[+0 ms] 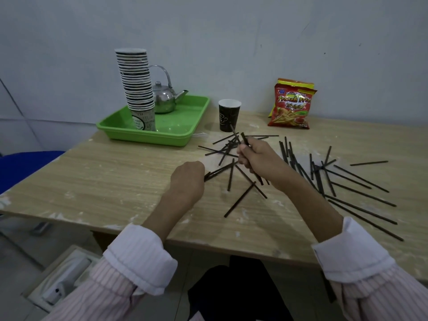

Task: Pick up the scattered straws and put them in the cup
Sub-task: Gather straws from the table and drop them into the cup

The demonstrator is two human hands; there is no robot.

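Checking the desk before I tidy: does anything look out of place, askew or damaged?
Yes. Black straws lie scattered and crossed over the table, none showing in the cup. The cup stack on the tray leans to one side. The table's front edge is chipped, with white scuffs.

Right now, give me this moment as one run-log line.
left hand: grips straws | right hand: holds straw bundle | cup: upright, no straws sticking out | scattered straws: many on table
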